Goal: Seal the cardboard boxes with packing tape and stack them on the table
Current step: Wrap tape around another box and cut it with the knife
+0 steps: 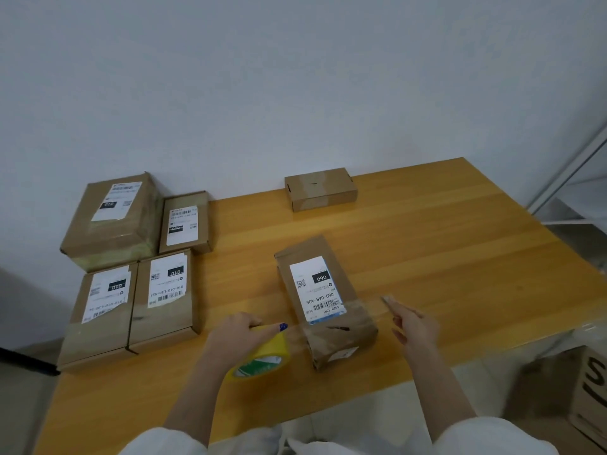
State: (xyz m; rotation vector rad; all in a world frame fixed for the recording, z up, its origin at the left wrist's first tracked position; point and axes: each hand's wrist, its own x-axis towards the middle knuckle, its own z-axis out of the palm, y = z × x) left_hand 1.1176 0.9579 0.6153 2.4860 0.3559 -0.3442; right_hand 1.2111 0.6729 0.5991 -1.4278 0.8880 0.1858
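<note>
A long cardboard box (323, 300) with a white label lies in the middle of the wooden table (443, 257). My left hand (241, 333) grips a yellow roll of packing tape (264, 357) just left of the box. A clear strip of tape (364, 305) runs from the roll across the box's near part to my right hand (410, 325), which pinches the strip's free end to the right of the box.
Several labelled boxes (131, 257) lie grouped at the table's left edge. A small plain box (320, 189) sits at the back by the wall. Another carton (578, 389) stands on the floor at the right, near a metal shelf frame (571, 178).
</note>
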